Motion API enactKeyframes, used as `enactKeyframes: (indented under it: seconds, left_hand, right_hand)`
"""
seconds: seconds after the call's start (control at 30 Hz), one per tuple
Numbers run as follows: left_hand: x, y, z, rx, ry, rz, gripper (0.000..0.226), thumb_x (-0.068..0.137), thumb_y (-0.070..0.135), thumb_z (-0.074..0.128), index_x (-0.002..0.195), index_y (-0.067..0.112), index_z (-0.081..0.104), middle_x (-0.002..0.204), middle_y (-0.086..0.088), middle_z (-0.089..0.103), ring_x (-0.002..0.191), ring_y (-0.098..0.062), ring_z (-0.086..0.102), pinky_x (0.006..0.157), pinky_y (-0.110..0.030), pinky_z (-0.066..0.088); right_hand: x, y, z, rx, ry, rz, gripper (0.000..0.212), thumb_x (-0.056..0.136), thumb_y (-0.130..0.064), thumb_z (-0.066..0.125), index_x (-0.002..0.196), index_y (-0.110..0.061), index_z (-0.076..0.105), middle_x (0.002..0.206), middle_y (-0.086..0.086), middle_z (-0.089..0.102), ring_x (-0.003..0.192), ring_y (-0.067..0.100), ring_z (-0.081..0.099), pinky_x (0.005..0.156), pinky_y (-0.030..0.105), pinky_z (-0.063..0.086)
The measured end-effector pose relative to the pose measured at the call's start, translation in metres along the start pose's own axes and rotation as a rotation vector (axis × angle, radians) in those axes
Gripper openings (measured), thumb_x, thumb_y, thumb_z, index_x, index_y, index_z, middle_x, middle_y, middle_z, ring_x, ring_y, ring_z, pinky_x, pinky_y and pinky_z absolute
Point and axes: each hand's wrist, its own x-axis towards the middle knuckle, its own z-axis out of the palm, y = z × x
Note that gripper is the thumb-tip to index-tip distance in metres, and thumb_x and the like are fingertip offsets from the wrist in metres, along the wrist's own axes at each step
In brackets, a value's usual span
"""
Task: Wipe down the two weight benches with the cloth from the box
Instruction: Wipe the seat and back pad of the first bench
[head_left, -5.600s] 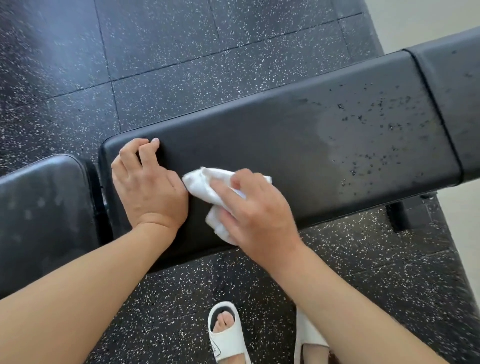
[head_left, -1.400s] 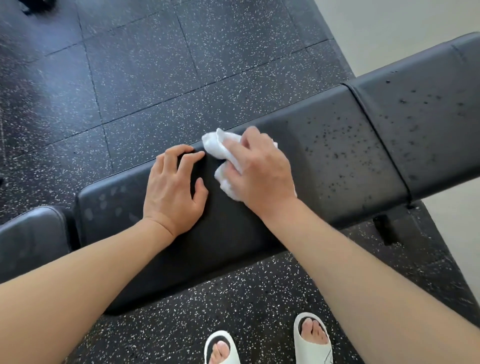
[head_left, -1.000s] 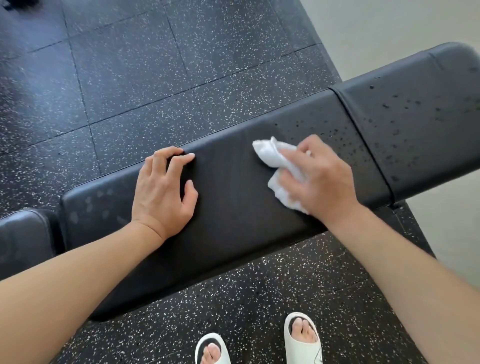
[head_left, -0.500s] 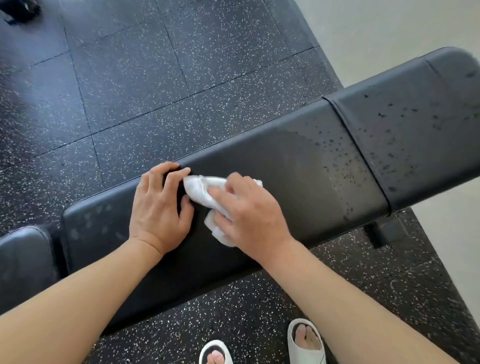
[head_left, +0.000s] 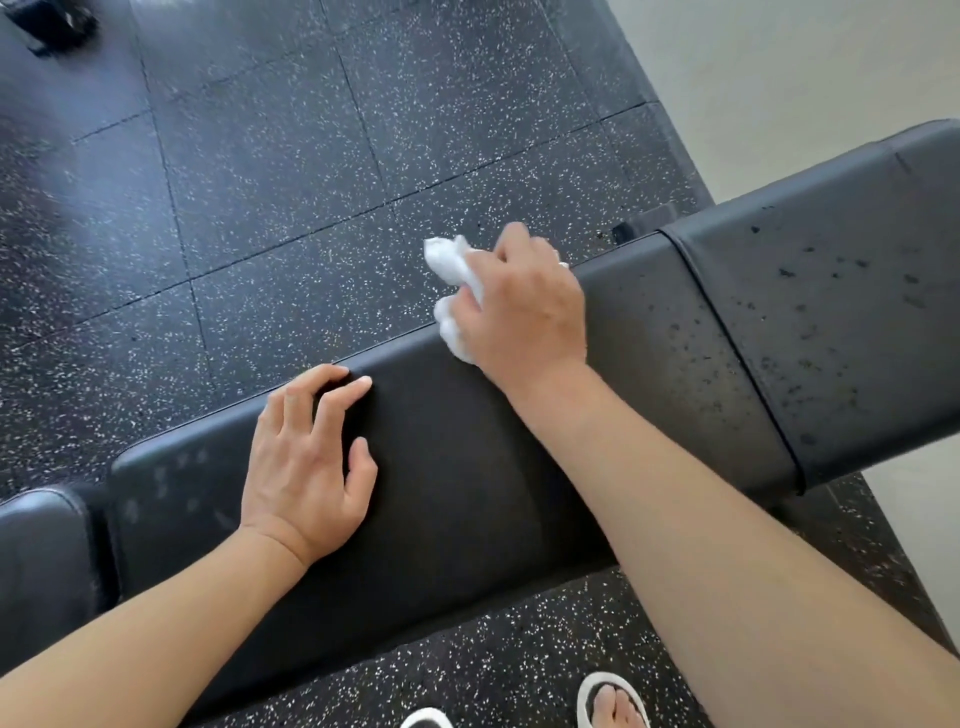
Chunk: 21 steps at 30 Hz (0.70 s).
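A black padded weight bench (head_left: 467, 467) runs diagonally across the head view, from lower left to upper right. My right hand (head_left: 519, 306) is shut on a crumpled white cloth (head_left: 449, 267) and presses it against the far edge of the middle pad. My left hand (head_left: 306, 457) rests flat on the pad nearer me, fingers spread, its fingertips at the far edge. The pad section at the right (head_left: 831, 312) is dotted with dark droplets. A second black pad (head_left: 47, 561) shows at the far left.
The floor (head_left: 260, 182) is black speckled rubber tiles. A pale floor strip (head_left: 779, 67) lies at the upper right. My feet in white slides (head_left: 613, 699) stand just in front of the bench. A dark object (head_left: 49, 26) sits at the top left corner.
My right hand has swept the cloth from beside my left hand up and right to the pad's far edge. My left hand has stayed put on the pad.
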Motion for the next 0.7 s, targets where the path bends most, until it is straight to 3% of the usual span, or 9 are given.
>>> enactKeyframes:
  seconds: [0.1,0.23,0.3,0.37,0.47,0.6,0.7]
  left_hand:
    - [0.001,0.000,-0.001,0.000,-0.008,0.012,0.056,0.088,0.029,0.048,0.139,0.007,0.056,0.144,-0.017,0.049,0.125,-0.041,0.049,0.116,-0.047,0.034]
    - [0.002,-0.001,0.000,0.005,-0.014,0.017,0.057,0.087,0.028,0.048,0.139,0.007,0.056,0.144,-0.017,0.049,0.124,-0.042,0.050,0.116,-0.048,0.034]
    - [0.001,-0.002,0.001,0.013,-0.017,0.019,0.058,0.087,0.029,0.048,0.140,0.008,0.056,0.146,-0.016,0.049,0.125,-0.040,0.050,0.117,-0.047,0.033]
    - [-0.001,-0.004,0.002,0.010,-0.021,0.018,0.058,0.086,0.029,0.049,0.141,0.010,0.055,0.146,-0.015,0.048,0.127,-0.040,0.050,0.117,-0.047,0.033]
    - [-0.001,-0.006,0.002,-0.014,-0.037,0.012,0.058,0.087,0.029,0.050,0.142,0.012,0.052,0.146,-0.015,0.048,0.128,-0.042,0.051,0.117,-0.051,0.036]
    - [-0.002,-0.007,0.002,-0.030,-0.041,0.018,0.058,0.087,0.030,0.051,0.143,0.014,0.051,0.145,-0.016,0.049,0.126,-0.044,0.053,0.114,-0.058,0.040]
    - [0.000,-0.007,0.000,-0.044,-0.037,0.036,0.058,0.087,0.029,0.053,0.142,0.013,0.053,0.143,-0.016,0.052,0.128,-0.042,0.053,0.115,-0.058,0.040]
  right_hand:
    - [0.005,-0.047,0.021,0.006,-0.151,-0.125,0.021,0.077,-0.036,0.071,0.095,-0.025,0.075,0.093,0.008,0.059,0.082,0.031,0.057,0.074,0.037,0.047]
    - [0.001,-0.030,0.005,0.242,-0.136,-0.281,0.015,0.068,-0.024,0.072,0.070,-0.011,0.067,0.074,0.017,0.058,0.065,0.038,0.058,0.058,0.039,0.043]
    - [0.016,0.019,-0.009,0.084,-0.141,-0.308,0.023,0.076,-0.033,0.060,0.071,-0.012,0.066,0.078,0.014,0.058,0.071,0.037,0.059,0.060,0.035,0.044]
    - [0.039,0.075,-0.023,-0.106,-0.202,-0.184,0.037,0.085,-0.042,0.051,0.077,-0.011,0.068,0.085,0.008,0.057,0.085,0.036,0.058,0.066,0.037,0.047]
    - [0.053,0.109,-0.037,-0.256,-0.174,-0.084,0.042,0.085,-0.045,0.046,0.075,-0.012,0.071,0.080,0.005,0.053,0.080,0.034,0.055,0.064,0.037,0.046]
    - [0.043,0.057,-0.021,-0.223,-0.171,-0.084,0.036,0.086,-0.037,0.055,0.062,-0.011,0.063,0.073,0.006,0.057,0.073,0.034,0.054,0.060,0.040,0.045]
    - [0.027,-0.012,0.013,-0.086,-0.281,-0.173,0.037,0.087,-0.038,0.057,0.061,-0.013,0.064,0.072,0.004,0.057,0.073,0.030,0.053,0.061,0.037,0.042]
